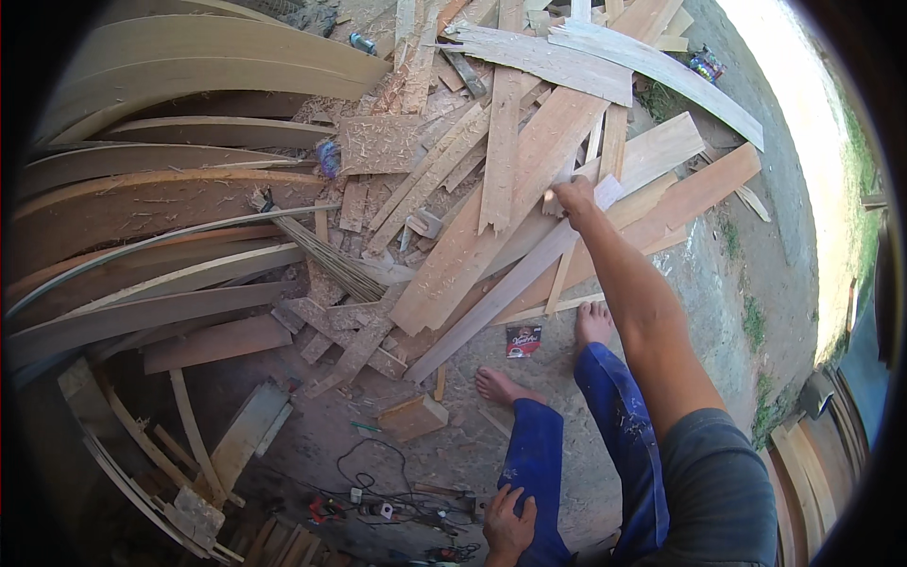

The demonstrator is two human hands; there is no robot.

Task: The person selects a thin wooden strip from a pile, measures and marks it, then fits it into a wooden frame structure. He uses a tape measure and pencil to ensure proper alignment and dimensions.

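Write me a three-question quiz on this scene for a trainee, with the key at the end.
1. Multiple choice: where does the person's bare left hand rest?
A) on a rough wooden offcut
B) on the blue cloth trousers
C) on the dusty grey ground
2. True or false: the bare right hand is farther from the long pale-brown wooden planks than the left hand is.
3. Fill in the blank: the small, flat red-and-black packet lies to the ____ of the bare right foot in the picture.

Key: 1. B. 2. False; the right hand is over at the planks. 3. left.
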